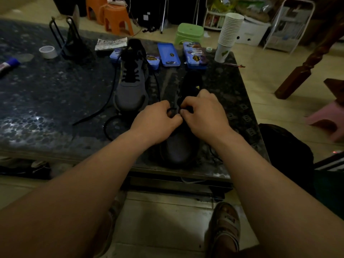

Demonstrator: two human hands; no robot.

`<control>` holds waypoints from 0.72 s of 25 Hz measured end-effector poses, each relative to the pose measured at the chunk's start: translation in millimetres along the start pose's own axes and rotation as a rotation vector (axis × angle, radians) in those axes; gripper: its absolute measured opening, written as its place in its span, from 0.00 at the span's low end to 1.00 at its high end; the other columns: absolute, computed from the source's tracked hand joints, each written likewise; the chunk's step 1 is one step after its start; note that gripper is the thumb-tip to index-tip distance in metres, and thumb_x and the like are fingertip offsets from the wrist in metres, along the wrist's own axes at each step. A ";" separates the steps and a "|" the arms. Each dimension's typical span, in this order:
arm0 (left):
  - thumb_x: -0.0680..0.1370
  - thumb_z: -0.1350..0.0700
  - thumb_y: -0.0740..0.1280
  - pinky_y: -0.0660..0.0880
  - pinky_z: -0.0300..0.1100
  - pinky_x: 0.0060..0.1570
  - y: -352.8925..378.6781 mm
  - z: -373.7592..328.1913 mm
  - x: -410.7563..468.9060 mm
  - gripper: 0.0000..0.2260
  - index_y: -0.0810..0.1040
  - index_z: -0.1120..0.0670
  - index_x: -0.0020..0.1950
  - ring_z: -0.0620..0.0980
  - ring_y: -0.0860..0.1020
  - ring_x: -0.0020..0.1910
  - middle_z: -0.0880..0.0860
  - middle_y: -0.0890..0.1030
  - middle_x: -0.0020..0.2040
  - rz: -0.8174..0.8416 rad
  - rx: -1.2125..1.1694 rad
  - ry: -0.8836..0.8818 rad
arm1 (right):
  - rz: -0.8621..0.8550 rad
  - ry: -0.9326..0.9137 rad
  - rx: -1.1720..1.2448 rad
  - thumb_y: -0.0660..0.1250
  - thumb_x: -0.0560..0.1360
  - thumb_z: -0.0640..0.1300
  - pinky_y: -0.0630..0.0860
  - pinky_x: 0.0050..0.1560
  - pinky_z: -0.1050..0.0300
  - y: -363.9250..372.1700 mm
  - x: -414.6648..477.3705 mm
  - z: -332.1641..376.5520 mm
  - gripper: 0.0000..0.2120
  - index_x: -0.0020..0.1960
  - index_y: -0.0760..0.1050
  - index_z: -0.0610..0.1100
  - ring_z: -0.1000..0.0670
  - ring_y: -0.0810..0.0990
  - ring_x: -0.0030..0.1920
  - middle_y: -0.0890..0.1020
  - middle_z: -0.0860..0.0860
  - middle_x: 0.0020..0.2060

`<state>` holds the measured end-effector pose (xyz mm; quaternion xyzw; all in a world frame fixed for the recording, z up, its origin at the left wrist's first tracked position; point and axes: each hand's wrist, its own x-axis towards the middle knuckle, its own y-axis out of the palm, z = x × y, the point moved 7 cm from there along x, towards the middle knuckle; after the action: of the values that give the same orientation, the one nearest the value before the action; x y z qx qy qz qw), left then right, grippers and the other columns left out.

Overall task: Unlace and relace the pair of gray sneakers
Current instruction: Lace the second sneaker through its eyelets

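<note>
— Why's the near sneaker point(178, 148) toe-first at the table point(46, 101) edge?
— So the eyelets face up, I'd say. Left hand point(156, 121) and right hand point(202, 112) both pinch the black lace point(172, 110) over it, fingers curled.
— The far sneaker point(130, 84)?
— Parked behind, its trailing lace point(87, 117) loose; probably waiting.

Two gray sneakers point(130, 92) point(179, 148), two black laces point(104, 107) point(172, 110), two hands: left hand point(158, 121), right hand point(202, 112). One dark table point(46, 94). Three blue tins point(153, 61) point(168, 54) point(194, 54), perhaps four, partly hidden behind a sneaker. Two orange stools point(95, 8) point(118, 19), one green stool point(189, 32), one pink stool point(327, 116). One stack of paper cups point(229, 28). Two rolls of tape point(48, 52) point(209, 49). One glue stick point(9, 64). One printed sheet point(111, 43). One black wire stand point(74, 49). One white wire rack point(292, 32). One sandalled foot point(226, 226).
</note>
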<state>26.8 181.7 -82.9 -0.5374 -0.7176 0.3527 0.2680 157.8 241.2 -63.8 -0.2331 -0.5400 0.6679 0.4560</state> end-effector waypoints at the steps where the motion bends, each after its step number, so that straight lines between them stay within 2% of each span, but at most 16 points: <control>1: 0.77 0.41 0.66 0.75 0.48 0.36 1.6 0.9 -0.8 0.14 0.73 0.51 0.43 0.52 0.79 0.38 0.50 0.80 0.39 0.006 -0.031 -0.009 | 0.016 -0.008 0.058 0.68 0.79 0.53 0.75 0.58 0.45 1.3 0.6 -0.4 0.08 0.56 0.82 0.54 0.43 0.73 0.58 0.69 0.51 0.49; 3: 0.77 0.41 0.66 0.81 0.53 0.40 5.0 4.9 -1.4 0.14 0.72 0.51 0.43 0.54 0.82 0.36 0.51 0.81 0.38 0.019 -0.103 -0.041 | 0.061 0.024 0.239 0.69 0.79 0.51 0.74 0.54 0.52 -3.2 0.8 -4.4 0.05 0.51 0.82 0.51 0.48 0.75 0.53 0.73 0.50 0.48; 5: 0.76 0.39 0.66 0.82 0.55 0.41 6.1 8.3 -1.1 0.15 0.72 0.51 0.44 0.54 0.82 0.35 0.51 0.82 0.38 0.012 -0.101 -0.064 | 0.049 0.177 0.484 0.68 0.80 0.46 0.73 0.44 0.58 -15.3 -1.0 -21.5 0.06 0.46 0.81 0.46 0.55 0.77 0.43 0.80 0.51 0.44; 7: 0.75 0.38 0.66 0.82 0.56 0.42 5.7 10.3 -0.4 0.16 0.73 0.51 0.44 0.55 0.82 0.35 0.51 0.83 0.38 0.010 -0.095 -0.077 | -0.010 0.350 0.774 0.66 0.80 0.42 0.75 0.39 0.58 -26.8 -4.5 -42.9 0.09 0.41 0.78 0.45 0.53 0.81 0.39 0.84 0.51 0.38; 9: 0.75 0.38 0.65 0.82 0.56 0.43 6.4 9.8 0.5 0.16 0.73 0.51 0.44 0.55 0.82 0.35 0.51 0.83 0.38 0.023 -0.081 -0.078 | -0.013 0.426 1.007 0.63 0.80 0.39 0.79 0.40 0.56 -28.8 -8.3 -54.3 0.10 0.41 0.75 0.45 0.47 0.85 0.40 0.85 0.49 0.37; 10: 0.75 0.38 0.65 0.82 0.55 0.43 7.0 9.4 0.7 0.16 0.73 0.51 0.44 0.55 0.82 0.35 0.51 0.83 0.38 0.026 -0.068 -0.076 | 0.005 0.437 1.074 0.62 0.81 0.38 0.80 0.37 0.56 -26.5 -10.4 -54.4 0.10 0.42 0.75 0.44 0.46 0.85 0.39 0.85 0.48 0.36; 13: 0.77 0.37 0.65 0.80 0.52 0.42 7.6 8.5 -0.1 0.17 0.72 0.51 0.45 0.54 0.81 0.36 0.52 0.83 0.39 0.024 -0.043 -0.078 | 0.007 0.403 0.986 0.63 0.83 0.41 0.71 0.27 0.60 -24.9 -10.3 -52.7 0.09 0.43 0.75 0.45 0.51 0.77 0.28 0.83 0.48 0.34; 15: 0.79 0.34 0.64 0.76 0.49 0.38 10.1 8.3 -2.3 0.19 0.70 0.50 0.48 0.53 0.80 0.39 0.51 0.81 0.42 0.071 -0.052 -0.065 | -0.010 0.368 0.934 0.65 0.83 0.44 0.64 0.25 0.63 -29.0 -6.1 -55.0 0.09 0.45 0.76 0.45 0.54 0.69 0.24 0.81 0.49 0.32; 18: 0.76 0.30 0.66 0.69 0.45 0.35 16.7 10.0 -11.6 0.25 0.67 0.49 0.57 0.48 0.78 0.44 0.47 0.77 0.48 0.186 0.002 -0.014 | -0.007 0.348 0.916 0.66 0.83 0.47 0.63 0.24 0.64 -32.0 -1.9 -61.7 0.09 0.46 0.79 0.44 0.57 0.67 0.23 0.78 0.51 0.31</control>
<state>32.1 171.3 -102.3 -0.5991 -0.6660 0.3806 0.2295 219.8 271.0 -53.3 -0.1148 -0.1070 0.7863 0.5976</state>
